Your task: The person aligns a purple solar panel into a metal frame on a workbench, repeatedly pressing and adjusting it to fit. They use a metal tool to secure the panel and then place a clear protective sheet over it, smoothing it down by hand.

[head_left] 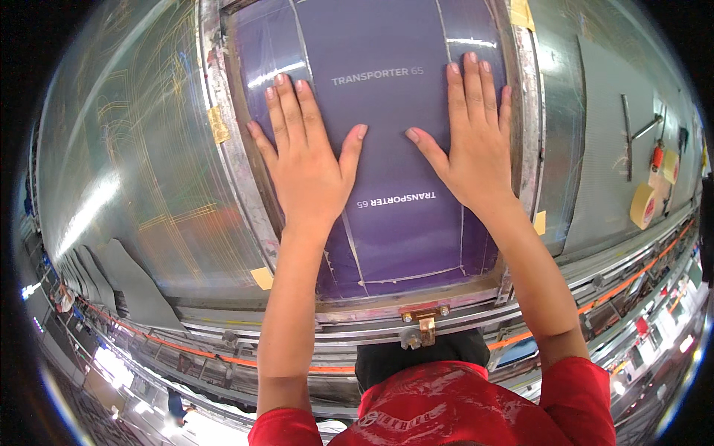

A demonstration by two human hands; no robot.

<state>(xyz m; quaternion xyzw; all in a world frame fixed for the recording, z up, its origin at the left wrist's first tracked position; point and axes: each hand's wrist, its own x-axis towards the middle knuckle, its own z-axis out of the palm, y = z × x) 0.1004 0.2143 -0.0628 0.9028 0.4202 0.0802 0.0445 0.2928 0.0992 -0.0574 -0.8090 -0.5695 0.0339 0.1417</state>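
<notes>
A screen printing frame (524, 119) with a taut purple mesh (405, 245) lies flat in front of me. Light lettering shows on the mesh twice, once upright and once upside down. My left hand (306, 160) rests palm down on the left part of the mesh, fingers spread and pointing away from me. On the right part, my right hand (476, 141) lies the same way, its thumb turned toward the middle. Nothing is held in either hand. A metal clamp fitting (426, 327) sits at the frame's near edge.
The frame lies on a long glossy table (160, 186) with yellow marking lines. At right lie a tape roll (642, 206), a thin metal rod (626, 137) and a grey sheet (595, 163). Grey cut pieces (137, 282) overlap at the near left. Rails with an orange strip (238, 362) run along the near edge.
</notes>
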